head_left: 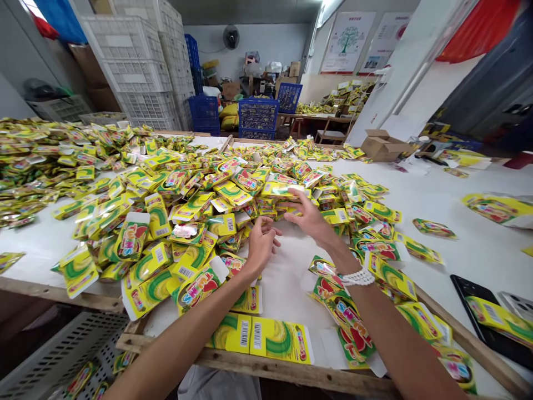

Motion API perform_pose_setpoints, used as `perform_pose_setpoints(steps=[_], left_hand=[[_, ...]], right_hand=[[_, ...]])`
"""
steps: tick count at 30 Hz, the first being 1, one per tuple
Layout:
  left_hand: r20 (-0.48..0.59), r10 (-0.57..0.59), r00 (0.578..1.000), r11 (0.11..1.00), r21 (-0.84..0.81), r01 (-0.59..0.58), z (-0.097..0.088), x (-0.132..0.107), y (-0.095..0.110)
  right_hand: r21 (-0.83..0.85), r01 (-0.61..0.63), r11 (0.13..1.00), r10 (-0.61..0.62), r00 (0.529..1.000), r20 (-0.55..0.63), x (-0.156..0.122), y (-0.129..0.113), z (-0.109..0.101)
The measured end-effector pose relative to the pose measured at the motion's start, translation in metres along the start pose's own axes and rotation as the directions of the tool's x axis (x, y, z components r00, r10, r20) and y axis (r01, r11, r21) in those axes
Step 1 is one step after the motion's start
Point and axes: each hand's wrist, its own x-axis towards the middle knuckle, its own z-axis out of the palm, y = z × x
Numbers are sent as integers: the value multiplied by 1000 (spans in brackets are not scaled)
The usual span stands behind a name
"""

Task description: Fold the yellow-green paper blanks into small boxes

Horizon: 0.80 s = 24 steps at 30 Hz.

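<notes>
While the left hand and the right hand sit just apart above the middle of the worktop, neither grips anything: both are open, with fingers spread and slightly curled. The right fingertips reach the near side of a large heap of yellow-green packets, either touching one or just above it; I can't tell which. The left hand is just beside the heap, its fingers nearest a packet by the bare white strip that runs toward the near edge. A white bead bracelet circles the right wrist.

The heap spreads from the middle toward the left edge and far edge. More packets lie scattered under the right forearm, and two flat barcoded packets lie side by side at the near edge. Toward the right edge are a black phone and a silver phone, with packets partly over the black one. A cardboard box stands at the far right corner. Under the near left corner sits a grey crate holding packets. Beyond the far edge stand blue crates and a tall stack of white crates.
</notes>
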Motion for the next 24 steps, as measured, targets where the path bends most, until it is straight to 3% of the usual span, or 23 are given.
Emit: perform_pose_setpoints(steps=[3,6,8,10,12,13,15,16,18,20,22,24], left_hand=[[38,-23,999,994,-106,27,0,-1,4],[180,-94,979,968,-214,132,-1,-4,8],[359,-143,922,930,-270,249,-1,-7,11],[549,-161,820,876,-303,375,0,-12,14],[658,-154,737,835,-311,453,2,-17,17],[674,-147,724,831,-313,460,3,-19,18],[640,-132,757,847,-324,421,5,-20,18],[585,-125,801,864,-333,378,6,-19,17],[416,-90,905,907,-341,247,5,-14,11],[219,7,976,949,-309,62,4,-8,4],[94,146,985,965,-232,-121,3,-2,-2],[64,253,965,959,-147,-241,3,-1,-5]], right_hand=[[178,29,984,5,982,-187,-10,2,-21],[418,16,908,98,964,-249,-21,-1,-40],[519,-27,854,143,972,-184,-28,-7,-43],[545,-90,834,151,986,-68,-37,-12,-39],[517,-142,844,134,990,53,-45,-16,-31],[501,-166,849,128,986,109,-49,-17,-27],[480,-195,856,131,978,165,-55,-17,-21],[472,-196,860,139,978,153,-57,-16,-19],[452,-175,875,159,985,74,-59,-12,-14],[445,-180,877,187,982,29,-58,-8,-8],[462,-190,866,199,980,29,-57,-4,0],[435,-157,887,181,983,-12,-57,-2,9]])
